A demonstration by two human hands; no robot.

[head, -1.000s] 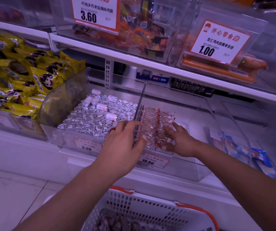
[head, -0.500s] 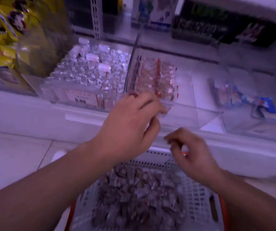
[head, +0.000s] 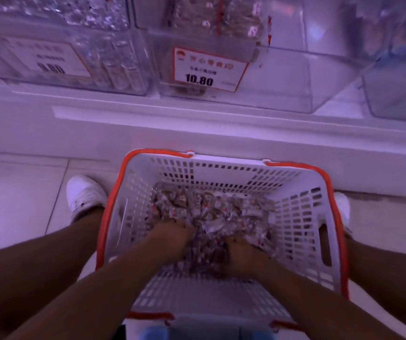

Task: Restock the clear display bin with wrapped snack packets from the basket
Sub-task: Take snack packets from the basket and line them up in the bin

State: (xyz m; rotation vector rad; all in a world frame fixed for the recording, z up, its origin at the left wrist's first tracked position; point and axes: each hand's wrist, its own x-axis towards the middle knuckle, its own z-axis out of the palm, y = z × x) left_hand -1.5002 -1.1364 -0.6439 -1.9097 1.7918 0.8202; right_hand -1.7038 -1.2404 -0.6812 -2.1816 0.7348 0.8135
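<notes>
A white basket with an orange rim (head: pixel 295 217) stands on the floor between my feet, and a pile of small wrapped snack packets (head: pixel 211 209) covers its bottom. Both hands are down inside it. My left hand (head: pixel 172 238) digs into the near left of the pile with its fingers curled among packets. My right hand (head: pixel 242 251) does the same on the near right, fingertips buried. Up on the shelf is the clear display bin (head: pixel 283 79) with a 10.80 price label (head: pixel 209 69); a few packets show at its back left.
A clear bin of silver-wrapped sweets (head: pixel 113 57) stands left of the display bin, and another clear bin (head: pixel 398 89) stands to its right. The white shelf base (head: pixel 197 123) juts out just beyond the basket. My white shoes (head: pixel 84 195) flank the basket.
Both hands left the display bin and dropped into the basket's packet pile. My view tipped down from the shelf to the basket and floor.
</notes>
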